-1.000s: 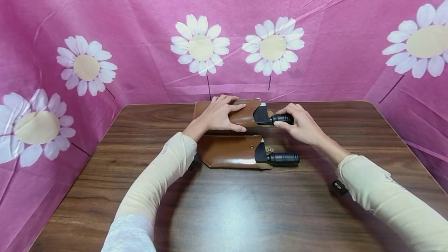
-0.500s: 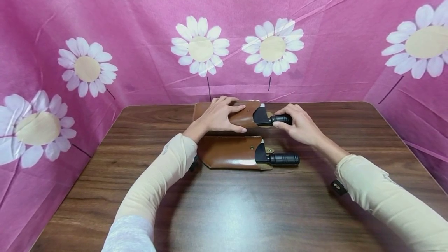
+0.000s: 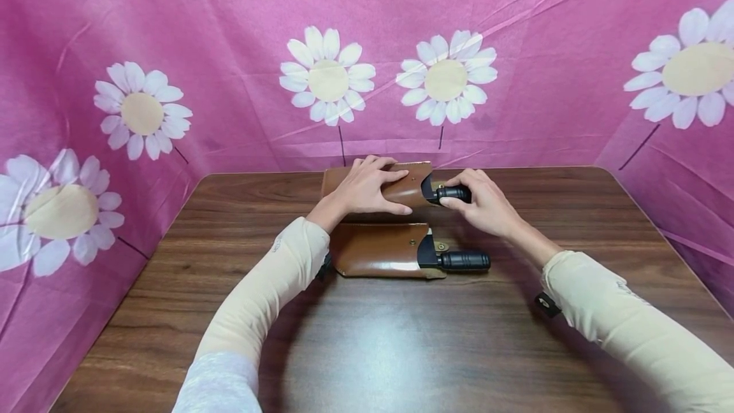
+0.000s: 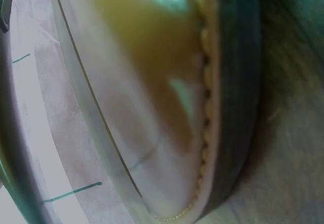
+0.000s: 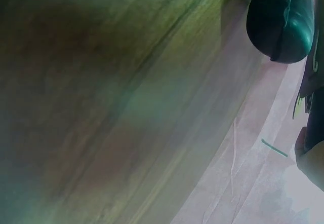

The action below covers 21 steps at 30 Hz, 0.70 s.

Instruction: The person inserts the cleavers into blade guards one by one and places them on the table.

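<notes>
Two brown leather sheaths lie on the wooden table in the head view, one behind the other. My left hand (image 3: 367,187) rests on the far sheath (image 3: 414,191) with fingers spread, covering its middle. My right hand (image 3: 484,202) grips the black handle of a cleaver-like knife (image 3: 455,193). Its dark blade sits mostly inside the far sheath, with only a small part showing at the mouth. Nearer me, the other sheath (image 3: 378,250) holds a similar black-handled knife (image 3: 464,261). A stitched sheath (image 4: 142,82) fills the left wrist view, close and blurred.
The wooden table (image 3: 367,336) stretches toward me in front of the sheaths. A pink cloth with large white flowers (image 3: 444,78) hangs behind and at both sides. Beside the near handle, a strap with a snap (image 3: 441,246) sticks out.
The gripped knife has slid left, deeper into the far sheath, so less blade shows. My left hand and that sheath have shifted slightly right. The near sheath and knife stay put.
</notes>
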{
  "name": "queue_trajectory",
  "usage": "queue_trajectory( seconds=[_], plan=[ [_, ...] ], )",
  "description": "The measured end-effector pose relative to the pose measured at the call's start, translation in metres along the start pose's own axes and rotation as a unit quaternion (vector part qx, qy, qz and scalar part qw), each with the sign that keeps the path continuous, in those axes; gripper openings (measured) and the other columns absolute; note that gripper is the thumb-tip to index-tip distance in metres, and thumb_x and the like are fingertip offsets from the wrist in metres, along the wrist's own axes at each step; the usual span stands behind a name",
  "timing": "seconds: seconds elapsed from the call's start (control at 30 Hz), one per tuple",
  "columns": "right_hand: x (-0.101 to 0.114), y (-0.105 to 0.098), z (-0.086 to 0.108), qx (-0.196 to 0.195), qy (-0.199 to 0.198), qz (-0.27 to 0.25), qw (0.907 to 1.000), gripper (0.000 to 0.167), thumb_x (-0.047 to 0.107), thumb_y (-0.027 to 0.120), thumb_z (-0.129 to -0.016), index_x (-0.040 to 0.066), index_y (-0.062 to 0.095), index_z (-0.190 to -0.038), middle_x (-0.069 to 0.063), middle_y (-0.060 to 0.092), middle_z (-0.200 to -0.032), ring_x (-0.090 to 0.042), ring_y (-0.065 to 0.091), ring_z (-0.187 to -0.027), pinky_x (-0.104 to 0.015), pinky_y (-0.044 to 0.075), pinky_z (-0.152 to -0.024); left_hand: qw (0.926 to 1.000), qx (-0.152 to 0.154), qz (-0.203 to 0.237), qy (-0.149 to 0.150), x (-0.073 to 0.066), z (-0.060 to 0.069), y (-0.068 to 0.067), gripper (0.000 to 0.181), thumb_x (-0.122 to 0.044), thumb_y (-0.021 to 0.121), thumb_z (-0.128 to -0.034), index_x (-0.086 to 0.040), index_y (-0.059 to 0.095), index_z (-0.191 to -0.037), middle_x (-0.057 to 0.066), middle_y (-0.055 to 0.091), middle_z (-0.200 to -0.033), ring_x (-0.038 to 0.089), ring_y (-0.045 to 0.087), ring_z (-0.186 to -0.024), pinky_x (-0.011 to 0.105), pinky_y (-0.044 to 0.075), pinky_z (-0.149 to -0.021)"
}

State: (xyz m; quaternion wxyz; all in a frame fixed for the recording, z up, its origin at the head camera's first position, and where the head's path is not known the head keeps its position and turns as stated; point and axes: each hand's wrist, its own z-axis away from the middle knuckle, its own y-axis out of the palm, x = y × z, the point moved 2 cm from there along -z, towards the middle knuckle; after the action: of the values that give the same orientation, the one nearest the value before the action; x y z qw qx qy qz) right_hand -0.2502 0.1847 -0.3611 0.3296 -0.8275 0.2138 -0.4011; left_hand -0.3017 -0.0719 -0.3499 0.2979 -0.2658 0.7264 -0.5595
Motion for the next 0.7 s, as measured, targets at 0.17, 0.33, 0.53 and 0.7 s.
queue_trajectory(
  seconds=[0.17,0.33,0.53,0.7],
  plan=[
    [0.003,0.003,-0.002,-0.002,-0.001,0.000,1.0000,0.023,0.013,0.079,-0.089,0.004,0.071,-0.109,-0.006,0.065,-0.097,-0.019,0.046,-0.085,-0.036,0.036,-0.072,1.0000,-0.003,-0.003,0.004,-0.004,-0.003,0.000,0.091,-0.078,0.068,-0.0744,-0.025,0.056,-0.147,0.008,0.049,-0.149,0.027,0.043,-0.129,0.044,0.033,-0.095],
    [0.008,0.004,-0.002,0.000,-0.005,-0.003,1.0000,0.021,0.012,0.077,-0.090,0.004,0.071,-0.109,-0.006,0.065,-0.098,-0.019,0.046,-0.088,-0.036,0.036,-0.072,0.9999,0.002,-0.008,0.007,-0.008,-0.007,0.000,0.092,-0.080,0.066,-0.0748,-0.025,0.055,-0.148,0.008,0.048,-0.150,0.027,0.043,-0.129,0.044,0.032,-0.096],
    [0.009,0.003,-0.002,-0.004,-0.009,-0.006,0.9999,0.022,0.010,0.077,-0.089,0.004,0.071,-0.109,-0.006,0.064,-0.097,-0.019,0.046,-0.088,-0.036,0.036,-0.073,0.9999,-0.004,-0.006,0.007,-0.011,-0.009,0.001,0.091,-0.080,0.066,-0.0749,-0.025,0.056,-0.147,0.008,0.049,-0.148,0.027,0.043,-0.127,0.043,0.033,-0.095],
    [0.009,0.004,0.000,-0.007,-0.013,-0.005,0.9999,0.021,0.010,0.077,-0.090,0.006,0.071,-0.109,-0.004,0.064,-0.096,-0.018,0.045,-0.088,-0.036,0.035,-0.072,1.0000,-0.005,-0.005,0.007,-0.013,-0.011,0.001,0.091,-0.081,0.066,-0.0742,-0.026,0.057,-0.146,0.008,0.049,-0.148,0.027,0.043,-0.126,0.043,0.033,-0.095]
  ],
)
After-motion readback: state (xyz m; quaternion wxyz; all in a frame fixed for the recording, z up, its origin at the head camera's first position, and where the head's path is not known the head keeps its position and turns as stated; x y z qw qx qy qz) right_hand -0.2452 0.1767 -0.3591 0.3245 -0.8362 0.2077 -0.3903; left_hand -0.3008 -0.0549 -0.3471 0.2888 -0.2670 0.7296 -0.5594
